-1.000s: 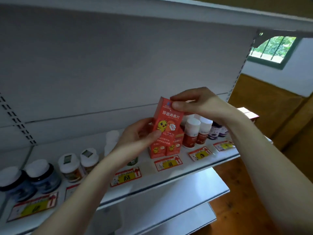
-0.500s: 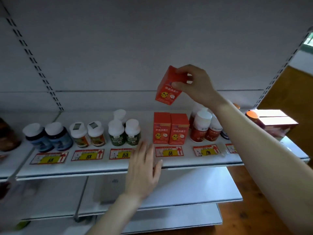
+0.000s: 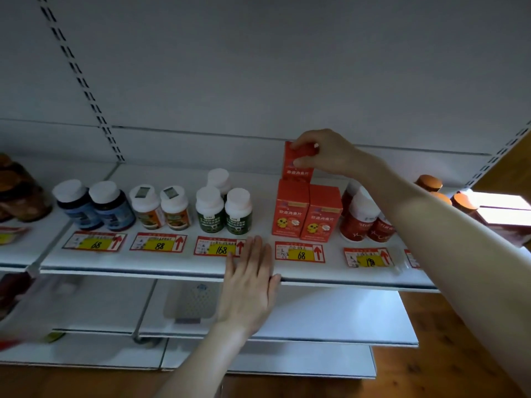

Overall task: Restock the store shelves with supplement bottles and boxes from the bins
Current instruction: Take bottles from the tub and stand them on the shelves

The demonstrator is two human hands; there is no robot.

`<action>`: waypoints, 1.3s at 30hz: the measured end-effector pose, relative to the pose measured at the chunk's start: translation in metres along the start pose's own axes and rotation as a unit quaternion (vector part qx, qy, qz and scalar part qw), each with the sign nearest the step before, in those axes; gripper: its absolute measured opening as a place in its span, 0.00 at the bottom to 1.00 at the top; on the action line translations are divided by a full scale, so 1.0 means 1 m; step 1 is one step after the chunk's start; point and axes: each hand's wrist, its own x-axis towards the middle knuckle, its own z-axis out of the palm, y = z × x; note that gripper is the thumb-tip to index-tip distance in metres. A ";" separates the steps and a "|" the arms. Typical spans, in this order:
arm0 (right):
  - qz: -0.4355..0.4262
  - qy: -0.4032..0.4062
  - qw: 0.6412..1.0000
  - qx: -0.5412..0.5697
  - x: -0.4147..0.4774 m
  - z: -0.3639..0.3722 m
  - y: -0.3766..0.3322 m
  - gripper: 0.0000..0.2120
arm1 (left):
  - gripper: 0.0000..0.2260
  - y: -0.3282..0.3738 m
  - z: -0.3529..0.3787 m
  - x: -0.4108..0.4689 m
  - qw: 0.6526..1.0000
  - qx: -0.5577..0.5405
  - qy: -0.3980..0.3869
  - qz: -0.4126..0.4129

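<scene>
In the head view, a red box [image 3: 297, 169] is held by its top in the right hand [image 3: 324, 153], with the fingers [image 3: 309, 140] and thumb curled round it. The box is held upright just behind two more red boxes [image 3: 307, 214], which are stood side by side on the white shelf [image 3: 172, 262]. Its bottom is hidden, so it cannot be told if the shelf is touched. "珍迪消食片" is printed on the boxes, and a yellow chick is drawn on the front two.

The left hand [image 3: 250, 280] is laid flat at the shelf's front edge, fingers straight and close together, with nothing held.

Price tags are stuck along the front: "68" [image 3: 94, 243], "88" [image 3: 159, 245], "168" [image 3: 219, 249], "68" [image 3: 300, 254] and "198" [image 3: 369, 260]. Green bottles [image 3: 224, 216] with white caps are lined up left of the boxes, and red bottles [image 3: 356, 222] are to the right.
</scene>
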 end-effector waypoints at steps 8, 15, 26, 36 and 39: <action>0.011 -0.049 0.999 -0.002 0.002 0.013 0.007 0.18 | 0.24 0.000 0.002 0.000 1.000 -0.002 0.000 -0.001; 0.022 -0.063 0.998 -0.006 0.001 0.021 0.007 0.17 | 0.25 0.000 0.003 0.000 1.000 0.005 -0.002 0.001; 0.040 -0.060 0.996 -0.053 -0.004 0.024 0.007 0.16 | 0.24 0.000 0.003 0.001 1.000 0.013 0.018 -0.003; -0.058 0.081 0.995 -0.008 -0.007 0.049 -0.055 0.13 | 0.26 -0.013 -0.032 -0.024 0.992 0.003 0.105 0.063; -0.092 0.070 0.993 0.007 -0.002 0.069 -0.092 0.14 | 0.27 -0.032 -0.049 -0.043 0.992 0.006 0.115 0.057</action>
